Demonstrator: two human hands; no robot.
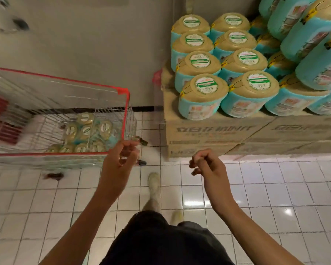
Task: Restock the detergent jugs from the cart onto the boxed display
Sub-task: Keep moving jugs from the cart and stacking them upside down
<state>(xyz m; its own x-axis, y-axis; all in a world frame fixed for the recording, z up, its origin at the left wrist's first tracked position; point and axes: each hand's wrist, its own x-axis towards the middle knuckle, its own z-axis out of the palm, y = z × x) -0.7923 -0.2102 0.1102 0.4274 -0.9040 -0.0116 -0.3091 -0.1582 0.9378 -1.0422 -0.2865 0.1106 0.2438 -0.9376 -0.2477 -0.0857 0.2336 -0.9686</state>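
Several teal detergent jugs with gold caps lie in the wire cart at the left. More of the same jugs stand in rows on the cardboard boxes at the right. My left hand hovers by the cart's near right corner, fingers loosely curled, holding nothing. My right hand hangs in front of the boxes, fingers curled, also with nothing in it.
The cart has a red rim and a red seat part at its left. A grey wall runs behind. White floor tiles lie below, with my shoe between the cart and boxes. Taller stacked jugs rise at the far right.
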